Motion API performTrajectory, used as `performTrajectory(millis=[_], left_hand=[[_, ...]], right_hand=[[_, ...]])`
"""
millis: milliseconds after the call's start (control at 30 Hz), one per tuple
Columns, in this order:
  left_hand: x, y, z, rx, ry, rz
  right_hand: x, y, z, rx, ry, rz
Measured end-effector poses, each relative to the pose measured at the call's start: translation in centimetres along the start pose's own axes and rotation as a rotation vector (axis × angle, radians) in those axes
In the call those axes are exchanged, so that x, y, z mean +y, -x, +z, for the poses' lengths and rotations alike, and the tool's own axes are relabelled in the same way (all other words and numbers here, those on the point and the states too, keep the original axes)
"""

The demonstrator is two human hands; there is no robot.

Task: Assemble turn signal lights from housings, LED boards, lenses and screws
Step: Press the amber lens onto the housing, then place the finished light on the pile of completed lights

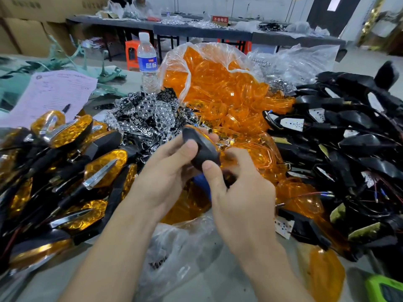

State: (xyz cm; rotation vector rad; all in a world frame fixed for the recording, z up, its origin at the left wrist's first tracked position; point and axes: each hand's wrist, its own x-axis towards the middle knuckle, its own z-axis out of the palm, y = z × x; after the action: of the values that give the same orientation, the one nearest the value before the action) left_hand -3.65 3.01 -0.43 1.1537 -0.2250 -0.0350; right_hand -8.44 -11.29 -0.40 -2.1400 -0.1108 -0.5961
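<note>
Just in front of the bag of orange lenses [218,83], two hands meet on one black housing [201,149]. The left hand [165,173] curls round it, thumb pressed on its back. The right hand [242,195] pinches its lower end. Left of the bag stand one water bottle [147,62], one paper sheet [54,94] and finished lights [65,171], heaped past counting.

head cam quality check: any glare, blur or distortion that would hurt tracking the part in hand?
Head view: wide-angle bowing bends the far dark tables; same view, white glare on the clear plastic bag of orange lenses and the chrome trim strip; the black oval housing, gripped by left hand and right hand, is sharp enough, with slight smear on its right side.
</note>
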Motion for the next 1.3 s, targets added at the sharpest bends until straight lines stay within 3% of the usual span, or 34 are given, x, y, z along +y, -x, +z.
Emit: performTrajectory(millis=[67, 133, 267, 400, 533, 667, 800, 933, 1133, 1300], left_hand=[[0.3, -0.4, -0.3, 0.225, 0.017, 0.003], [0.8, -0.6, -0.8, 0.411, 0.005, 0.040], [1.7, -0.5, -1.4, 0.618, -0.069, 0.195], [3.0, 0.1, -1.6, 0.650, -0.062, 0.338], [4.7, 0.6, -2.8, 0.634, -0.044, 0.266], [5.4, 1.2, -4.1, 0.486, -0.117, 0.164], [4.2, 1.3, -3.9, 0.339, -0.329, 0.087], [2.9, 1.5, -4.0, 0.272, -0.316, 0.054], [2.3, 2.0, -4.3, 0.209, -0.273, 0.065], [2.1, 2.0, -4.0, 0.192, -0.278, 0.028]], right_hand=[[-0.3, 0.3, 0.1, 0.186, 0.101, -0.086], [-0.5, 1.2, 0.6, 0.222, 0.096, -0.266], [-0.8, 2.8, 2.0, 0.072, 0.019, -0.501], [-1.8, 4.3, 3.1, -0.171, 0.086, -0.633], [-3.0, 5.2, 3.7, -0.451, 0.279, -0.478], [-2.7, 4.9, 4.0, -0.687, 0.413, -0.419], [-2.8, 5.0, 4.1, -0.585, 0.560, -0.431], [-3.0, 5.6, 4.4, -0.632, 0.571, -0.321], [-1.6, 4.0, 2.9, -0.731, 0.241, -0.191], [-0.9, 3.8, 3.1, -0.669, 0.232, -0.134]])
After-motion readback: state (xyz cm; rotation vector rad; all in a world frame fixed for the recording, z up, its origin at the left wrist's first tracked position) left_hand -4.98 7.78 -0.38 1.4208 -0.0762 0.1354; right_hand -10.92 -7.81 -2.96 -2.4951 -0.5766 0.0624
